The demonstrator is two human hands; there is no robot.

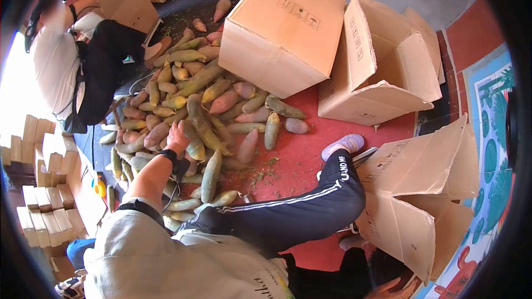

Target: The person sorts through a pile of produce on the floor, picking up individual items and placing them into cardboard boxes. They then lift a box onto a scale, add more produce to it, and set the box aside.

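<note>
A large heap of long green and pinkish radishes (202,83) spreads over the floor. My left hand (177,137), with a dark band on its wrist, reaches into the near side of the heap. Its fingers curl over a thick green radish (194,147), which still lies among the others. Another pale green radish (211,177) lies just below that hand. Far at the lower right, my right hand (396,287) shows in part, fingers apart, beside the bottom edge of an open cardboard box (404,218). Its wrist and arm are hidden.
A closed carton (282,27) and another open box (360,94) stand beyond the heap. A co-worker (61,72) sits at the upper left near more cartons (130,3). Small boxes (50,205) are stacked at left. My striped trouser leg (277,216) crosses the red floor.
</note>
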